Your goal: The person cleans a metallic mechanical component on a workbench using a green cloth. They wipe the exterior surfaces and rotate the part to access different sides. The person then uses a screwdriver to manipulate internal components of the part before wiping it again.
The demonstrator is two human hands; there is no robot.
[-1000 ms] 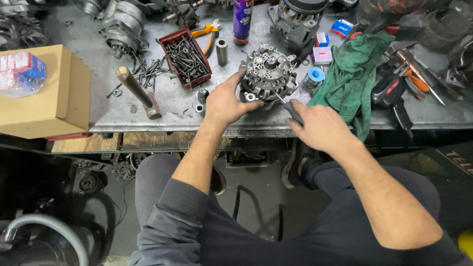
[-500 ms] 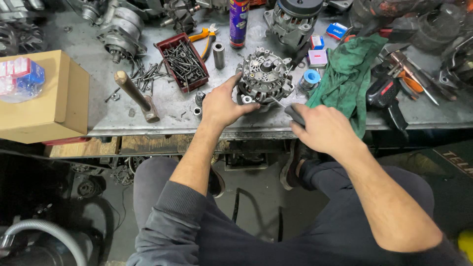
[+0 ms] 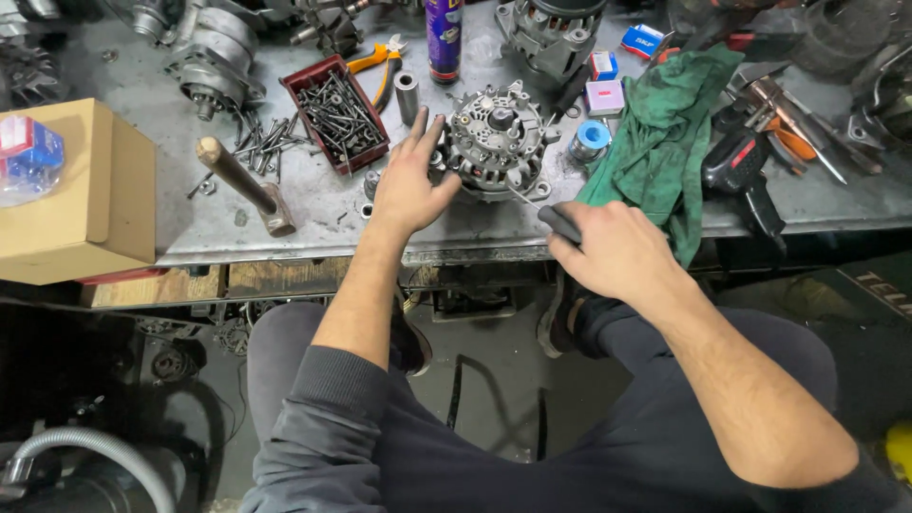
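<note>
My left hand (image 3: 407, 185), fingers spread, rests against the alternator (image 3: 496, 142); my right hand (image 3: 613, 249) grips a screwdriver (image 3: 556, 221) just beside it.

Look around the red tray of screws (image 3: 334, 111): you see a hammer (image 3: 245, 186) to its left, orange pliers (image 3: 373, 65) just behind, a green rag (image 3: 669, 142) well to its right.
</note>
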